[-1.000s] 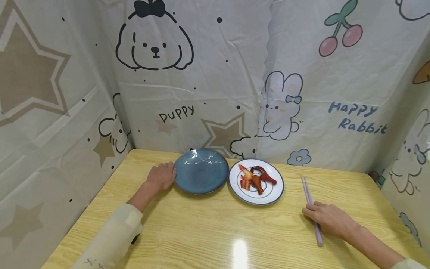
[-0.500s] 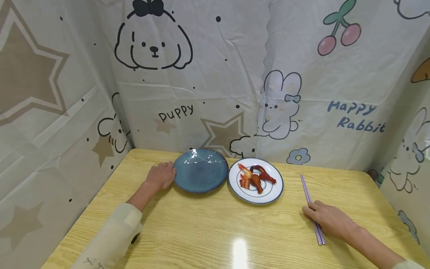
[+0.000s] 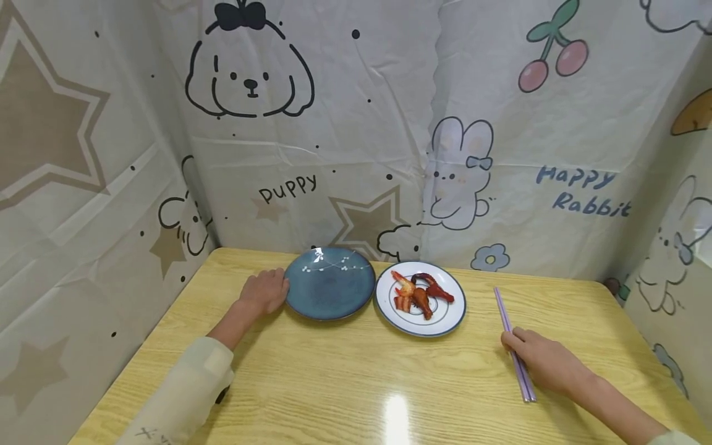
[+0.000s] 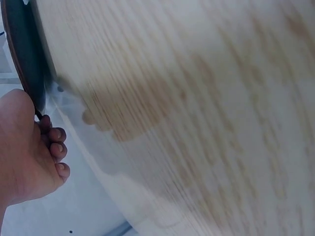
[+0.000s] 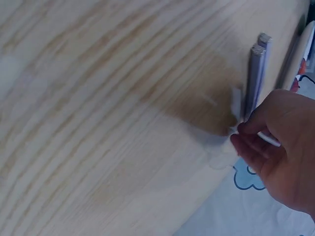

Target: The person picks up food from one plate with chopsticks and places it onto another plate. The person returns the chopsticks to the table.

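Observation:
In the head view, a dark blue plate [image 3: 330, 290] with white blossom sprigs lies at the back of the table. My left hand [image 3: 266, 290] holds its left rim; the left wrist view shows curled fingers [image 4: 58, 150] under the plate's edge [image 4: 30, 59]. Over on the right, my right hand [image 3: 547, 358] pinches a pair of lilac chopsticks [image 3: 523, 377] around their middle, thick ends towards me. From the right wrist, thumb and fingertips meet at the chopsticks [image 5: 255, 73]. Whether these touch the table is unclear.
Right beside the blue plate stands a white plate [image 3: 389, 315] with blue rings. It bears a shrimp [image 3: 403, 283], drumstick-shaped pieces [image 3: 423, 304] and a striped reddish piece [image 3: 402, 303]. Patterned cloth [image 3: 345, 123] walls the wooden table [image 3: 361, 377] at the back and sides.
The chopsticks have shifted slightly in my right hand: their thin ends have come together, while the thick ends now show side by side. My left hand stays at the blue plate.

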Demonstrator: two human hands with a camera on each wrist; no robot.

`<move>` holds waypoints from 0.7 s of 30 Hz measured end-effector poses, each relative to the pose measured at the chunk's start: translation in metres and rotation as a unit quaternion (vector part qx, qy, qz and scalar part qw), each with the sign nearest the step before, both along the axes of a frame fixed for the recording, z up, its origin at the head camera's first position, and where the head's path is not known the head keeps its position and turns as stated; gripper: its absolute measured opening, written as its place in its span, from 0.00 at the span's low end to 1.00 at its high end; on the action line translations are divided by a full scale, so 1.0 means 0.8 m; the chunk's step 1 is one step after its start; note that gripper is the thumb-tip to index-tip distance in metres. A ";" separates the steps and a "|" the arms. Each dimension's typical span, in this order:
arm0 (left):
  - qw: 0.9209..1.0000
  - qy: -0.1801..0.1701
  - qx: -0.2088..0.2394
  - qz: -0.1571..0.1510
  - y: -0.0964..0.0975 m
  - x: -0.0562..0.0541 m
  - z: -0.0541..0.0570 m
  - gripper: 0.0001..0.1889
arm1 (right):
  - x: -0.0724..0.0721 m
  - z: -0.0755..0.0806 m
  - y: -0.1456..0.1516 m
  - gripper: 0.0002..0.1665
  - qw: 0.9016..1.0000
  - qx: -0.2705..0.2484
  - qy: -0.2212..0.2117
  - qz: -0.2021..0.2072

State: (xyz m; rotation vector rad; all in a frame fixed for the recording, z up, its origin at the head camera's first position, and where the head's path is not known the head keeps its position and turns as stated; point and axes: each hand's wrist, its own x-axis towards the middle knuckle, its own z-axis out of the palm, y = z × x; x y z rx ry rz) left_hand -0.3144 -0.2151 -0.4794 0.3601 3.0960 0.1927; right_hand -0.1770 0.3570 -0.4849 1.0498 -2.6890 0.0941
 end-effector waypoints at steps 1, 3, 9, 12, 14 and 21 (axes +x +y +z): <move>1.000 -0.002 0.001 -0.001 0.000 0.000 0.001 0.20 | 0.001 0.004 -0.002 0.16 1.000 -0.005 -0.010 -0.022; 1.000 -0.006 0.000 -0.001 -0.001 -0.001 0.002 0.20 | 0.003 0.012 -0.004 0.19 0.997 -0.009 -0.028 -0.068; 1.000 0.000 -0.004 0.008 -0.003 -0.001 0.007 0.20 | 0.000 0.040 -0.014 0.13 0.988 -0.022 -0.027 -0.148; 1.000 0.021 -0.004 0.018 -0.002 -0.002 0.008 0.20 | -0.003 0.053 -0.017 0.12 0.988 -0.029 -0.009 -0.155; 0.999 0.046 0.000 0.021 0.000 -0.002 0.009 0.19 | -0.004 0.060 -0.020 0.11 0.987 -0.033 0.000 -0.157; 0.994 0.104 0.042 0.004 0.025 -0.004 0.023 0.21 | -0.012 0.081 -0.040 0.19 0.982 -0.070 0.035 -0.171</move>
